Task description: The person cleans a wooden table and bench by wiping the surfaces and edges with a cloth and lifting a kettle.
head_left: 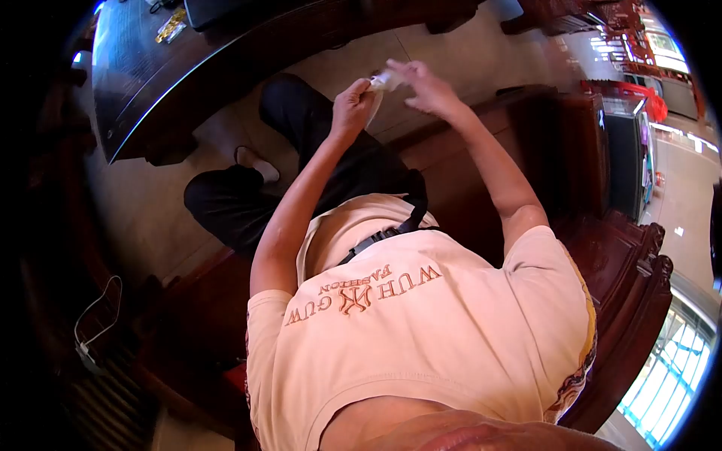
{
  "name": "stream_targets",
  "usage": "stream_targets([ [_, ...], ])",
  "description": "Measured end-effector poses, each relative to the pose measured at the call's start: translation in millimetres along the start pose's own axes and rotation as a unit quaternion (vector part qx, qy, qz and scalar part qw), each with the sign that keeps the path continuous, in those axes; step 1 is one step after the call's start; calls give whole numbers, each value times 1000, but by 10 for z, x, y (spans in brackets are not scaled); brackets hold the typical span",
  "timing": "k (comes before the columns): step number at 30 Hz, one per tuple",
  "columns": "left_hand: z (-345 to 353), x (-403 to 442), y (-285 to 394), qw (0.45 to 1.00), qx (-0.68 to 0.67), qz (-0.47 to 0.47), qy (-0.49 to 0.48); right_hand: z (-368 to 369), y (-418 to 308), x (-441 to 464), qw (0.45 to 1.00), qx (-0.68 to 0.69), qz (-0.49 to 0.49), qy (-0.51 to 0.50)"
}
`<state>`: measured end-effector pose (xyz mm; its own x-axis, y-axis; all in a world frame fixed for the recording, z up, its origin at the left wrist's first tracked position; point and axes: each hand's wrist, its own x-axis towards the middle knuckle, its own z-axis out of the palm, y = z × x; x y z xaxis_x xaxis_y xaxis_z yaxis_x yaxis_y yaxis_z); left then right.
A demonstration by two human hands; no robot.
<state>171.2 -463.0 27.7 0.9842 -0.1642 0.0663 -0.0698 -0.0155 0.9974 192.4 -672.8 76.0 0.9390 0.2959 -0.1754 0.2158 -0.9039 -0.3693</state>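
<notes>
My left hand [350,111] is closed, with thumb and fingers pinched on a small white item [380,80]. A thin, pale part of this item hangs down beside the hand; what it is I cannot make out. To its right, my right hand [427,89] has its fingers apart and somewhat blurred, with the fingertips close to the white item. Whether they touch it is unclear. Both hands are held out over the floor, beyond my dark-trousered legs [301,113].
A dark table [162,83] with a shiny edge stands at the upper left, with a gold-coloured packet [171,26] on it. I sit on a dark wooden bench [481,150]. A white cable [98,304] lies at the left. A dark cabinet [624,161] stands at the right.
</notes>
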Motion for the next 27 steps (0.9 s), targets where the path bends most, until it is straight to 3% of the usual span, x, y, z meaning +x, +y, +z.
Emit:
stream_targets([
  [2, 146, -104, 131, 998, -55, 22, -17, 200, -34, -61, 960, 265, 29, -84],
  [3, 196, -158, 208, 995, -84, 33, -28, 262, -140, -98, 888, 438, 74, -120],
  [4, 161, -211, 280, 997, -17, 22, -69, 535, 54, -73, 903, 414, -17, -113],
  [5, 183, -239, 291, 994, -35, -32, -98, 811, 257, -45, 909, 390, -108, -98],
  [6, 174, -276, 309, 994, -34, -5, -105, 781, 189, -200, 928, 361, -86, -14],
  [7, 166, -287, 315, 993, -37, 24, -110, 664, 148, -237, 980, 177, -85, -28],
  [9, 204, -288, 259, 993, -35, 108, -43, 687, 198, -341, 964, 223, -73, 125],
  [11, 67, -246, 331, 994, 44, 75, -72, 435, 205, -443, 947, 255, 138, 137],
  [12, -39, -215, 259, 963, 209, 161, -49, 377, 278, -540, 895, 357, 46, 263],
  [13, -158, -155, 160, 899, 365, 242, -20, 50, 148, -630, 872, 371, 187, 259],
  [14, -293, -87, 17, 868, 441, 222, -59, -211, 89, -716, 831, 399, 277, 272],
  [16, -522, 4, -256, 778, 597, 149, -126, -280, 628, -886, 822, 359, 285, 337],
  [17, -563, 87, -296, 718, 665, 131, -159, -387, 804, -991, 775, 395, 274, 409],
  [19, -517, 73, -187, 800, 571, 142, -117, -793, 985, -1194, 718, 392, 319, 479],
  [21, -472, 40, -148, 786, 593, 132, -117, -1101, 1322, -1488, 682, 364, 331, 541],
  [23, -465, 45, -178, 779, 601, 143, -108, -1361, 1665, -1783, 671, 251, 334, 612],
  [27, -504, 18, -248, 789, 584, 170, -86, -1752, 2317, -2310, 680, 70, 425, 594],
])
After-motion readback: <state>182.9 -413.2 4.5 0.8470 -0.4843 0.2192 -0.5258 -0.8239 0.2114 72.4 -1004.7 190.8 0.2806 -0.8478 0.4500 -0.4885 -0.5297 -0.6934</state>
